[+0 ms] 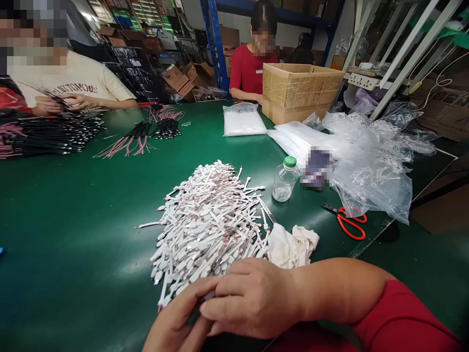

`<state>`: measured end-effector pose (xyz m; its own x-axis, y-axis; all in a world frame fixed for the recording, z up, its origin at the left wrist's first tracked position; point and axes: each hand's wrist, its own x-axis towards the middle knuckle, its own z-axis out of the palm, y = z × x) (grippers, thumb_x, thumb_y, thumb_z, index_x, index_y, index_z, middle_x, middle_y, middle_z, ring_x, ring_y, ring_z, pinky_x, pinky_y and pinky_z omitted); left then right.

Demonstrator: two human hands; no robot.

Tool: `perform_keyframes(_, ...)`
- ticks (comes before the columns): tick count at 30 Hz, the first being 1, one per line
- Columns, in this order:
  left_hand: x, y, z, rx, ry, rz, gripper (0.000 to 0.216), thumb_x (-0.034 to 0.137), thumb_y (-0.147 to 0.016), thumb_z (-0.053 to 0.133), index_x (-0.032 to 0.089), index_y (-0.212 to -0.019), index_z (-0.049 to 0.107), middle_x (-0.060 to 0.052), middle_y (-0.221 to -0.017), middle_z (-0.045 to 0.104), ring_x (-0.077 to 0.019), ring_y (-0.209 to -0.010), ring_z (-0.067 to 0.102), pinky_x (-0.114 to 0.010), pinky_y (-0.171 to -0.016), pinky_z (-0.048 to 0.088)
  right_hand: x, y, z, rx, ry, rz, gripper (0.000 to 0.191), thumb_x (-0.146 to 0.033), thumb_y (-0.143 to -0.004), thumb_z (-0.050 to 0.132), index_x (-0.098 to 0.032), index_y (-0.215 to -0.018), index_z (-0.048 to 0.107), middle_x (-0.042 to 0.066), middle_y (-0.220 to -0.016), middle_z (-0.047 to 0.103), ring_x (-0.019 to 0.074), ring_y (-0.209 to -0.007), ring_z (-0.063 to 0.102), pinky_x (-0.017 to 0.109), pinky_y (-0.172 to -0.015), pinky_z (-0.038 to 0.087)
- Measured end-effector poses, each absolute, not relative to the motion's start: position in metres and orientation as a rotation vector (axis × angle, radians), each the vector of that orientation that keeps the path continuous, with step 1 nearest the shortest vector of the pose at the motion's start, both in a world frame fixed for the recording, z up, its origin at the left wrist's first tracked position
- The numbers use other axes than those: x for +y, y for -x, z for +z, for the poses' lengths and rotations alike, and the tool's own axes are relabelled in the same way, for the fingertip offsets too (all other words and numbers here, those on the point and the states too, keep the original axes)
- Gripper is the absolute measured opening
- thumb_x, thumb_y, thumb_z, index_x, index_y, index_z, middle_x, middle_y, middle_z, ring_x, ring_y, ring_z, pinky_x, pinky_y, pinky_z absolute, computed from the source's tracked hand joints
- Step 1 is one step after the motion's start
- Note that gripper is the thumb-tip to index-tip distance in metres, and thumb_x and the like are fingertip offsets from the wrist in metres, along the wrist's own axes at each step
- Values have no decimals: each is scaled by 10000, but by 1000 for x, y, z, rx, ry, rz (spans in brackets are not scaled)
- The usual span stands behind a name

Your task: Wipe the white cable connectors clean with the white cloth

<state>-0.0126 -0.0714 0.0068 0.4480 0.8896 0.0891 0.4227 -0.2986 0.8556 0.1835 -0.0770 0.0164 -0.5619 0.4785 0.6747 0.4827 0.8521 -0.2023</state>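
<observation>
My right hand (254, 298) and my left hand (181, 318) meet at the near edge of the table. The fingers of both are closed and pressed together. A small greyish bit shows between the fingertips, too hidden to name. Just beyond my hands lies a large heap of short white cable pieces (208, 215) with small connector ends and reddish wire tips. Touching the heap's right side is a crumpled white cloth (291, 244), and tweezers (268, 210) lie just behind it.
To the right are a clear jar (285, 181) with a green lid, red-handled scissors (348, 221) and plastic bags (370, 171). A cardboard box (300, 90) and a bag pack (244, 120) stand farther back. Two people sit across the green table (91, 210), near black cable bundles (54, 134).
</observation>
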Motion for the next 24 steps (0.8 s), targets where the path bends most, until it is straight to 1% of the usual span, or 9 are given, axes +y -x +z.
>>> perform_keyframes(3,-71,11,15,1241,-1646,767,244,378,-741,680,213,-911,736,-72,-859,754,-227,-736,712,-254,-687,585,-74,-191,22,-2154,744,-58,168,-321,-894,552,-184,-926,644,18,-858,656,144,-758,538,259,-723,448)
perform_keyframes(5,-71,11,20,1306,-1483,778,304,439,-705,705,193,-882,732,-74,-807,748,-220,-666,701,-257,-630,587,-71,-196,24,-2103,847,-60,208,-296,-871,588,-165,-1024,639,57,-945,666,178,-875,562,293,-792,455)
perform_keyframes(6,-70,11,21,1332,-1415,780,335,460,-686,718,186,-878,729,-74,-794,745,-217,-651,696,-257,-615,586,-69,-199,25,-2097,891,-42,228,-284,-866,595,-153,-1049,634,67,-954,670,188,-889,568,305,-797,458)
perform_keyframes(9,-67,14,22,1368,-1276,775,400,492,-639,750,171,-875,719,-73,-748,733,-213,-652,685,-258,-611,579,-64,-205,26,-2122,926,55,179,-242,-881,578,-126,-997,647,54,-853,689,168,-780,580,296,-734,467)
perform_keyframes(11,-66,16,20,1350,-1252,762,404,496,-642,749,165,-871,714,-64,-695,716,-198,-636,668,-254,-612,569,-61,-207,26,-2133,913,114,150,-227,-894,560,-122,-941,655,46,-794,692,155,-730,583,284,-700,465)
perform_keyframes(13,-64,17,18,1305,-1259,738,379,484,-673,734,165,-875,709,-50,-664,698,-176,-618,646,-250,-621,557,-59,-207,26,-2135,905,168,148,-227,-899,555,-120,-922,655,53,-796,696,154,-735,595,282,-703,467)
perform_keyframes(16,-64,18,15,1249,-1243,706,323,435,-725,714,165,-899,692,-46,-700,697,-160,-642,636,-250,-646,541,-59,-206,25,-2146,885,245,154,-237,-910,543,-125,-920,649,59,-800,699,155,-734,603,283,-703,467)
perform_keyframes(19,-65,16,15,1187,-1179,717,294,378,-752,707,154,-937,663,-46,-698,688,-154,-651,629,-249,-634,525,-61,-204,24,-2166,878,297,139,-221,-917,527,-142,-911,641,58,-782,692,158,-723,594,293,-694,458)
perform_keyframes(24,-65,10,19,996,-998,864,387,279,-705,759,172,-1040,596,-40,-807,674,-136,-678,623,-243,-619,511,-62,-205,23,-2141,937,380,92,-181,-905,543,-171,-944,626,46,-804,674,158,-750,574,310,-721,455)
